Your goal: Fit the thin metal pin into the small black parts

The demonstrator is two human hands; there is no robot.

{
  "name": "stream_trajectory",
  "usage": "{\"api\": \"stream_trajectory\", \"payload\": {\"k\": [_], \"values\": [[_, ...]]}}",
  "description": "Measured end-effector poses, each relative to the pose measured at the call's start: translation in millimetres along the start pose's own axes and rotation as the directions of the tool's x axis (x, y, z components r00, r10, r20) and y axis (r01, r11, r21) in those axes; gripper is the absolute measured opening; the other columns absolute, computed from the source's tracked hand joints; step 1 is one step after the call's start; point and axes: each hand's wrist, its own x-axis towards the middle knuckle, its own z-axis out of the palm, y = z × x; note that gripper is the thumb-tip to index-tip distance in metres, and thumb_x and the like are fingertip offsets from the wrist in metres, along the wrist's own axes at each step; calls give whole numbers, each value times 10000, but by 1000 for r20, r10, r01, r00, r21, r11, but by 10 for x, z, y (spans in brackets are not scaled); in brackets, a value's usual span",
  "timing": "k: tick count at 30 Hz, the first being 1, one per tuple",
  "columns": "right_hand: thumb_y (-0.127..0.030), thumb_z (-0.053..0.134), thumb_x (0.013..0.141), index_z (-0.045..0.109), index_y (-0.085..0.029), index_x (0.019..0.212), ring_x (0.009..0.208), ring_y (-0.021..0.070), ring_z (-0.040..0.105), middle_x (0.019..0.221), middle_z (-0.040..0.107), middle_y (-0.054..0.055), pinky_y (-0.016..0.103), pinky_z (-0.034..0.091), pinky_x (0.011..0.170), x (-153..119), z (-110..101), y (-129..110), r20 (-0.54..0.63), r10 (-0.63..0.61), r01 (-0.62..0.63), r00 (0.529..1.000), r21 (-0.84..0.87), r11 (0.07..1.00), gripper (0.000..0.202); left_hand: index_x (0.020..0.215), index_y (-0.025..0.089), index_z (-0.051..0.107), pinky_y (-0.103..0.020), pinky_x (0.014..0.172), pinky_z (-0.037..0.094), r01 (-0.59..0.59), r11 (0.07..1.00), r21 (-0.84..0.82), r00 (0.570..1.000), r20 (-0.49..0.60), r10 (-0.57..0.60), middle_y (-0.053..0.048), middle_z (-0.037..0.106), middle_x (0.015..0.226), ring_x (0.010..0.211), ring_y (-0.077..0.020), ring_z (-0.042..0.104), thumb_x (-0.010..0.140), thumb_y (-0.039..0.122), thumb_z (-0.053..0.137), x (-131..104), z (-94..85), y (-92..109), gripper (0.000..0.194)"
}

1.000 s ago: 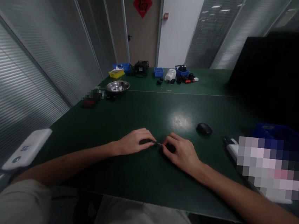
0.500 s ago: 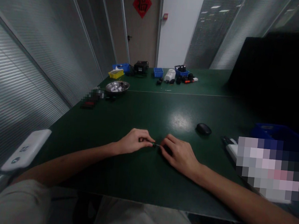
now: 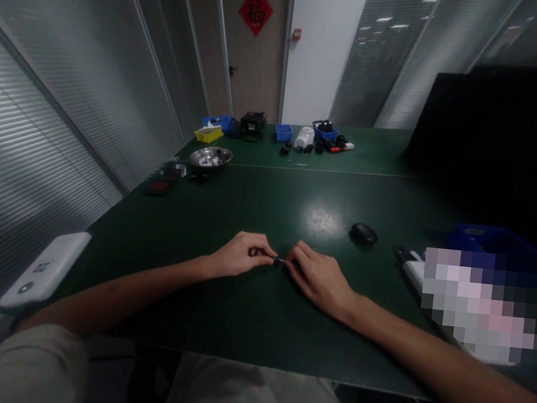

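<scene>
Low over the green table (image 3: 238,319), my two hands face each other with a small gap between their fingertips. A small, thin, dark piece with a silvery end (image 3: 280,259) bridges that gap; its kind is too small to make out. Thumb and index finger of my left hand (image 3: 243,254) pinch its dark end. My right hand (image 3: 321,276) is closed, thumb and fingertips pressed together at the silvery end. Those right fingers hide whatever lies inside them.
A black computer mouse (image 3: 364,233) lies beyond my right hand. Farther left stands a metal bowl (image 3: 211,156) with small pieces inside. Blue trays (image 3: 283,132), a yellow tray (image 3: 208,134) and a black box (image 3: 252,123) line the back. A dark monitor (image 3: 484,133) stands right.
My right fingertips have closed in more tightly around the silvery end. My left hand stays nearly still, still pinching the dark end. The camera view has shifted slightly.
</scene>
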Motion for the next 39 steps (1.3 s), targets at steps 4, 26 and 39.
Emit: {"api": "stream_trajectory", "payload": {"k": [4, 26, 39], "values": [[-292, 408, 1092, 539, -211, 1053, 816, 173, 601, 1005, 604, 47, 289, 418, 659, 0, -1, -9, 4, -2, 2, 1000, -11, 1000, 159, 1097, 161, 788, -246, 691, 440, -2, 1000, 20, 1000, -1, 2, -55, 675, 929, 778, -139, 575, 948, 288, 725, -4, -10, 17, 206], [-287, 417, 1090, 551, -195, 1051, 770, 160, 574, 996, 590, 55, 284, 386, 611, 70, 51, -83, -18, -50, 48, 999, -81, 996, 167, 1134, 190, 808, -304, 832, 539, -85, 996, -23, 995, -46, 83, -86, 751, 1069, 929, -191, 693, 953, 306, 721, -43, 6, 14, 232], [-306, 422, 1092, 566, -202, 1054, 809, 165, 602, 1012, 597, 50, 279, 407, 633, 73, 54, -79, -11, -23, 22, 1000, -83, 996, 182, 1148, 182, 773, -335, 918, 536, -92, 978, 186, 992, -71, 106, -76, 716, 1090, 1027, -196, 655, 1029, 222, 584, 32, -14, -82, 227]]}}
